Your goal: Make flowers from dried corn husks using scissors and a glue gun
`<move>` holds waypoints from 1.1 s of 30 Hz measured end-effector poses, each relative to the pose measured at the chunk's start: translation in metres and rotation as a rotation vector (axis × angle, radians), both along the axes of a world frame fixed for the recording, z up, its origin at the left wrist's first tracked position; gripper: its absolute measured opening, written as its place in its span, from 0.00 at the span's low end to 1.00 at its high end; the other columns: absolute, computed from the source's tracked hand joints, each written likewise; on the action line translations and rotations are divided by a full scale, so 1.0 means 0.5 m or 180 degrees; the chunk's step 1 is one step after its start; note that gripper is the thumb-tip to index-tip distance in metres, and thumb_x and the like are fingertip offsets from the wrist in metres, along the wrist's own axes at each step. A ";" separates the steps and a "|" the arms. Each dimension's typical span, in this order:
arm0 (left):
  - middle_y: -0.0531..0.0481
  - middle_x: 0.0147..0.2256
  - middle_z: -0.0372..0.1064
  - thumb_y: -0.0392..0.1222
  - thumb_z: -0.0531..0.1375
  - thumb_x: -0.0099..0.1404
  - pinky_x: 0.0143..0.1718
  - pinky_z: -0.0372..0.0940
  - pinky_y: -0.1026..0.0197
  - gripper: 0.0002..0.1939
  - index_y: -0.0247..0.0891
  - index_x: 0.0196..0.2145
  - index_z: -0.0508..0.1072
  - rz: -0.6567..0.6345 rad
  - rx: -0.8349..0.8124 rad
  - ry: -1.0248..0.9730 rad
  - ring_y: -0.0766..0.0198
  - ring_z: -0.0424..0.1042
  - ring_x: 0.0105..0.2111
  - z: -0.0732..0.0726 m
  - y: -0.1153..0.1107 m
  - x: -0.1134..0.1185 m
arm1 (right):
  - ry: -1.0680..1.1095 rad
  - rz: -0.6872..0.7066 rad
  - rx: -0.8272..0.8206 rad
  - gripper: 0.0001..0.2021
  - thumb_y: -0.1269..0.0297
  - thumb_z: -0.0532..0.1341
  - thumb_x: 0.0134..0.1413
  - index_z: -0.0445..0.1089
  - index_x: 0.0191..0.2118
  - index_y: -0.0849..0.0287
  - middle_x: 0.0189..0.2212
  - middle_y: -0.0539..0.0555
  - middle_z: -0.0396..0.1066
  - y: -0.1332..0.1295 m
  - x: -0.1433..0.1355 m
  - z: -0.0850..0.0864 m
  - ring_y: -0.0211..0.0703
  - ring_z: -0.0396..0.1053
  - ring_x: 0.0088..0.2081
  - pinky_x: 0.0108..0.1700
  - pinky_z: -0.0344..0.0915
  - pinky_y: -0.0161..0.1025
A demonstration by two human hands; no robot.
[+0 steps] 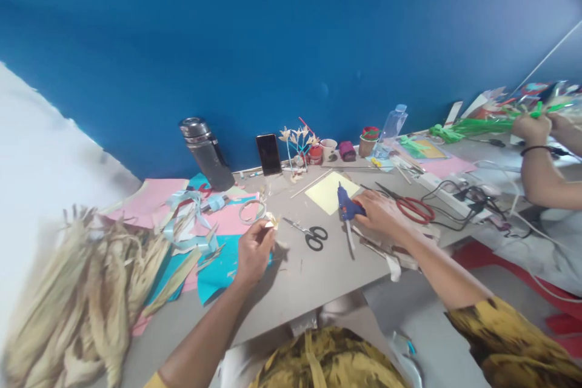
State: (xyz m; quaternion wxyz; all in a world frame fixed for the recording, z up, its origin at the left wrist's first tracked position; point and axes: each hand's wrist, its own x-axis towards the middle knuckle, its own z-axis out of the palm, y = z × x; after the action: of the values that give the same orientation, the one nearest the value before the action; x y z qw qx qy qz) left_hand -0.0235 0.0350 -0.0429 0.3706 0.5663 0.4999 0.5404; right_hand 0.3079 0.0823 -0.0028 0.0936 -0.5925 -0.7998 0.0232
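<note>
Left hand [254, 253] — pale flower [273, 221]; right hand [379, 213] — glue gun [348, 205].

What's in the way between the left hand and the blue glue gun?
Black-handled scissors lie on the table between the left hand and the blue glue gun. They look flat, so that hand could probably pass above them.

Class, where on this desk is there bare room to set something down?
Mostly bare: the desk between the scissors and its near edge; a smaller patch between tape roll and yellow paper. Crowded: left, with corn husks; right, around the power strip.
</note>
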 end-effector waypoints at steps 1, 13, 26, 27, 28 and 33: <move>0.58 0.18 0.57 0.45 0.61 0.65 0.24 0.55 0.64 0.10 0.39 0.30 0.68 -0.0019 -0.0037 -0.0090 0.69 0.58 0.19 0.000 0.002 -0.002 | -0.0018 -0.0027 -0.0054 0.15 0.64 0.60 0.55 0.72 0.49 0.60 0.46 0.62 0.72 0.010 0.002 -0.010 0.55 0.67 0.49 0.47 0.60 0.43; 0.57 0.21 0.61 0.46 0.66 0.59 0.24 0.56 0.65 0.13 0.37 0.26 0.68 -0.0269 -0.0154 -0.0897 0.72 0.60 0.19 0.079 0.012 0.008 | 0.0071 0.0524 -0.0349 0.18 0.66 0.60 0.53 0.72 0.51 0.61 0.49 0.63 0.73 0.057 0.024 -0.057 0.54 0.68 0.53 0.56 0.59 0.44; 0.57 0.21 0.63 0.47 0.67 0.58 0.23 0.58 0.64 0.14 0.38 0.26 0.68 -0.0169 0.0086 -0.1034 0.71 0.60 0.19 0.127 0.041 0.058 | 0.3566 0.0514 0.0079 0.10 0.57 0.62 0.57 0.75 0.33 0.56 0.29 0.53 0.76 -0.040 -0.282 0.080 0.44 0.70 0.28 0.30 0.67 0.39; 0.57 0.21 0.63 0.47 0.67 0.58 0.23 0.58 0.64 0.13 0.38 0.26 0.69 -0.0118 0.0145 -0.0996 0.71 0.60 0.19 0.126 0.040 0.059 | 0.3614 0.0507 0.0036 0.09 0.57 0.61 0.56 0.75 0.33 0.56 0.29 0.53 0.75 -0.042 -0.298 0.081 0.43 0.69 0.27 0.30 0.67 0.38; 0.57 0.22 0.63 0.46 0.67 0.58 0.22 0.59 0.64 0.12 0.38 0.26 0.70 -0.0059 0.0209 -0.0930 0.71 0.60 0.19 0.126 0.039 0.058 | 0.3630 0.0504 0.0006 0.09 0.57 0.61 0.56 0.74 0.32 0.56 0.28 0.53 0.75 -0.043 -0.308 0.082 0.42 0.68 0.27 0.30 0.67 0.38; 0.55 0.21 0.62 0.40 0.64 0.61 0.23 0.60 0.64 0.11 0.39 0.22 0.70 0.0103 0.0621 -0.0417 0.69 0.61 0.21 0.131 0.029 0.054 | 0.3597 0.0449 0.0072 0.08 0.59 0.60 0.55 0.72 0.30 0.56 0.28 0.52 0.73 -0.048 -0.320 0.076 0.42 0.68 0.27 0.30 0.66 0.38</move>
State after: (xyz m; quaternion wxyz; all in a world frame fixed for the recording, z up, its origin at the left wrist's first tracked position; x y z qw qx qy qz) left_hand 0.0035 0.0493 0.0227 0.3369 0.5549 0.4288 0.6283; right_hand 0.1481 0.0581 0.0350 0.5115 -0.4321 -0.6633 0.3342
